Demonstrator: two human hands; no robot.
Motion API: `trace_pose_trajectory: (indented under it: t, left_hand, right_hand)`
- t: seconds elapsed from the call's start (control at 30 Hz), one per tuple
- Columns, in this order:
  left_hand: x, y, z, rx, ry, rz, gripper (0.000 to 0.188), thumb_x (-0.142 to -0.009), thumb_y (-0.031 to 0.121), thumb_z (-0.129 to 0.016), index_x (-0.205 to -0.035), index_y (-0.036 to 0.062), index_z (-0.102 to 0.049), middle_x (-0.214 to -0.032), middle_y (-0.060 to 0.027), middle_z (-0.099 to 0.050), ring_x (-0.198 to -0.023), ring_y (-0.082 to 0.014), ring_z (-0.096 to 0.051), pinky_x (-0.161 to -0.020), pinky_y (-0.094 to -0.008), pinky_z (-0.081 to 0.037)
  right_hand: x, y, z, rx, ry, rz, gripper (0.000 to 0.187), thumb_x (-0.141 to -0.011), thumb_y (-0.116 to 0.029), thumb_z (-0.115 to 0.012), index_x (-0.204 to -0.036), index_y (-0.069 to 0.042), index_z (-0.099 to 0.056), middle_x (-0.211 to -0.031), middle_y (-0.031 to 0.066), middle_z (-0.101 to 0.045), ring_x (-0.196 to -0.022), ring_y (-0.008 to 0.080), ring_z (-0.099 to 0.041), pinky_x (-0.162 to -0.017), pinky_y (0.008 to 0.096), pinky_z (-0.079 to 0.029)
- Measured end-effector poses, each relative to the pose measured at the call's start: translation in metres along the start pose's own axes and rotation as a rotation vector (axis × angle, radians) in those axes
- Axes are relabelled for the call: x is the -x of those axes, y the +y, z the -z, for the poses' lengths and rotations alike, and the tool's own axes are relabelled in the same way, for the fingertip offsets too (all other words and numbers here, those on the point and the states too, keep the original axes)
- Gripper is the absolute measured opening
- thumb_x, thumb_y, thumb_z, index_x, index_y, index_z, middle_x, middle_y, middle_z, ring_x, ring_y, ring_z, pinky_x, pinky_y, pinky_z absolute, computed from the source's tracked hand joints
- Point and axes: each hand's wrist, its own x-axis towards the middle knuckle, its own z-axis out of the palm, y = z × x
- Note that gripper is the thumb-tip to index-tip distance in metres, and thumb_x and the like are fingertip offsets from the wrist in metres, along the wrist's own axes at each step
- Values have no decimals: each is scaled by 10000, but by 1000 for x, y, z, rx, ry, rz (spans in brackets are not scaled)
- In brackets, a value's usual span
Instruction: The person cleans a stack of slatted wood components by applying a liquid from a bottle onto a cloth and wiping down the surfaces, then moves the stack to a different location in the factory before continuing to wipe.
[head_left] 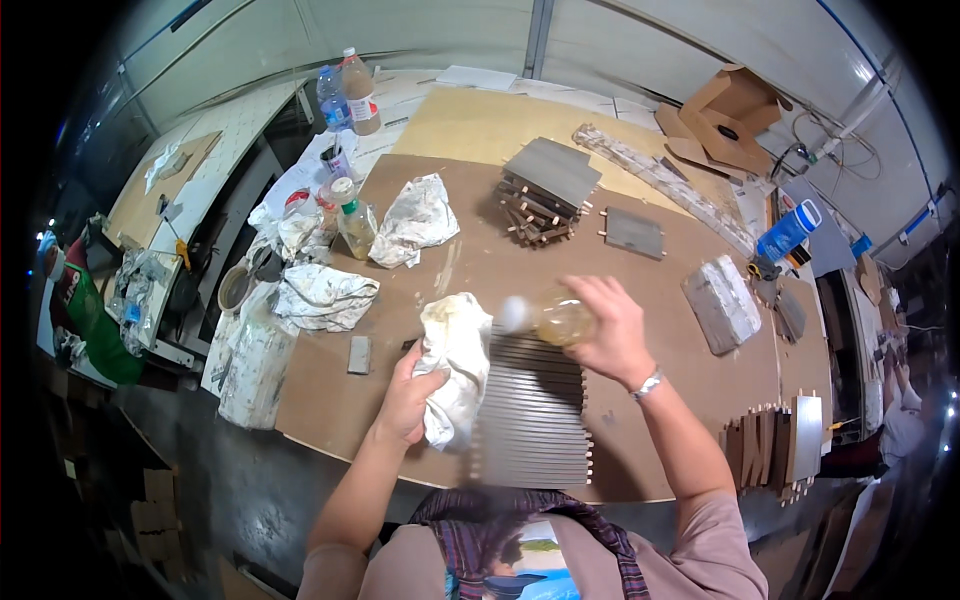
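My left hand (405, 398) is closed around a white cloth (458, 370), bunched and stained yellowish at its top. In my right hand (612, 328) is a clear bottle of yellowish liquid (560, 318), tipped sideways so that its white cap end points at the cloth. The bottle is slightly blurred. Beneath both hands lies a row of dark, narrow slats (530, 425) set side by side, with light wooden pegs sticking out along the right edge. The cloth covers part of the slats' left side.
A stack of grey pegged panels (550, 180) stands at the back, beside a single panel (634, 232). Crumpled rags (415, 220) and a second bottle (355, 228) are at left. A wrapped block (722, 305) sits right; more pegged boards (770, 445) stand at the table's right edge.
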Motion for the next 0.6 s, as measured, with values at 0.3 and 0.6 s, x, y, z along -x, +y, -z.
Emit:
trace_pose_trajectory:
  t: [0.3, 0.6]
  left_hand:
    - [-2, -1, -1, 35, 9, 2, 512, -857, -100, -428, -1363, -22, -425, -1219, -138, -598, -1073, -229, -625, -929, -359, -509]
    - [-8, -6, 3, 38, 1, 14, 506, -848, -97, -435, -1349, -26, -439, -1200, -151, -609, -1049, -243, -640, -913, -372, -525]
  right_hand:
    - [-24, -26, -24, 379, -79, 268, 454, -563, -5, -623, -1008, -95, -602, -851, 53, -569, -831, 278, -530, -809, 373, -452]
    - [-17, -17, -19, 403, -99, 211, 436, -582, -36, -645, -1015, -69, -605, -901, 82, -590, -935, 321, -531, -867, 440, -443]
